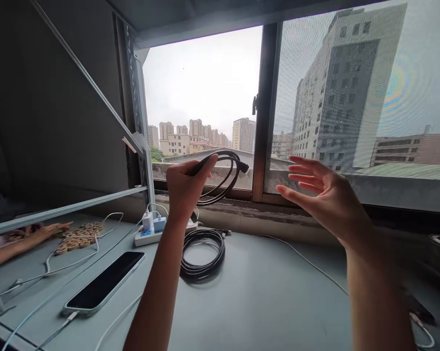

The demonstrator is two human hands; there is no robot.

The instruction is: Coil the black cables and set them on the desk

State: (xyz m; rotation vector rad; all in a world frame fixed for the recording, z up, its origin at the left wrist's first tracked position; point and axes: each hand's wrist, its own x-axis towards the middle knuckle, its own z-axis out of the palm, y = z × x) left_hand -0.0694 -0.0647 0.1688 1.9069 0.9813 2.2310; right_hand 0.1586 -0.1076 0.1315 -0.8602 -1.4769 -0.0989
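Observation:
My left hand point(187, 187) is raised above the table and closed around a looped black cable point(231, 187). A dark connector point(244, 167) sticks out at the right side of the loop. To the right, my right hand point(320, 192) is held up in the air with its fingers spread, touching nothing. Below and just right of my left forearm, a second coil of black cable point(220, 261) lies on the grey table point(264, 307), partly hidden by that arm.
A phone point(106, 282) with a charging lead lies on the left, near a white power strip point(143, 239) with plugs. Another person's hand point(51, 233) rests by small wooden pieces point(81, 236). A metal shelf post point(143, 122) stands before the window. A thin cable point(308, 263) crosses the table's right side.

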